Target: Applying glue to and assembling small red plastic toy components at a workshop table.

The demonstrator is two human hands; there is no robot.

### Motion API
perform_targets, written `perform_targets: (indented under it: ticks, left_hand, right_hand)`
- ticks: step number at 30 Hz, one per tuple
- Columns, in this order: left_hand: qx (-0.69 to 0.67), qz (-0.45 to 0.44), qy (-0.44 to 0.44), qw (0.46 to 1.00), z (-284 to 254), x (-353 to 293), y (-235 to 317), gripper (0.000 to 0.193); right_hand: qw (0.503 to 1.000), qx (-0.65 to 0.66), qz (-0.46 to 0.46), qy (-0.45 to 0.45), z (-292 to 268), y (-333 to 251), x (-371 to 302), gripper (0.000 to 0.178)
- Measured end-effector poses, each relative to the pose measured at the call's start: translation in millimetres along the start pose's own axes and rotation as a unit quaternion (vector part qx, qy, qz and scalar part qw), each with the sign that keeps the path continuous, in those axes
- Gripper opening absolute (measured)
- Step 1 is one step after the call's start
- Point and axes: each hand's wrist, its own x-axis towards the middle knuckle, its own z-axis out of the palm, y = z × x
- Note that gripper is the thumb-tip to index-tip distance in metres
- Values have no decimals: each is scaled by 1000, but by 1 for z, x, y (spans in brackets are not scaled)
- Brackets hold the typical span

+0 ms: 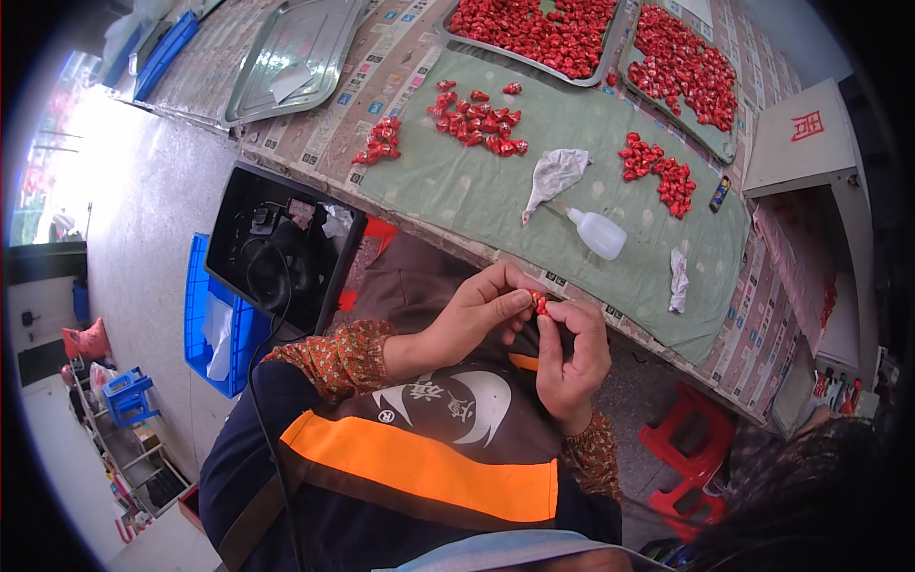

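Observation:
Above my lap, close to the table's near edge, both hands meet at a small glossy red piece [539,302]. Thumb and forefinger of my left hand [481,310] pinch it from the left. My right hand [577,357] grips it from the other side with thumb and fingertips; the piece is partly covered by fingers. On the green cloth [429,191] ahead lie a white squeeze bottle [598,234] with a thin nozzle and a crumpled whitish rag [559,175]. Similar red pieces lie in loose groups, one at centre-left [477,124] and one at right [660,174].
Metal trays heaped with red pieces [534,33] stand at the back, and another tray [295,57] lies left. A twisted white scrap [678,281] and a small dark tube [720,194] rest at right. Left of me is a black bin [221,250]; red stools [691,434] stand lower right.

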Motion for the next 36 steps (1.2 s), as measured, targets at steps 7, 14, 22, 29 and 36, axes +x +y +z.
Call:
perform_targets:
  ticks: [7,14,22,29,36]
  left_hand:
    - [-21,-32,-9,999,1,-2,7,18]
    - [-42,-66,-13,997,1,-3,9,20]
    - [4,-8,-1,1000,3,-3,5,16]
    - [58,36,10,998,5,-5,1,15]
    - [95,42,3,995,6,-8,2,16]
  right_hand:
    - [1000,-5,-17,3,2,3,-4,17]
    - [1000,12,-16,12,3,3,-6,17]
    - [1000,-10,-6,10,3,0,-6,20]
    - [999,-29,-13,19,5,1,-9,22]
    - [998,-50,-31,19,6,3,-10,22]
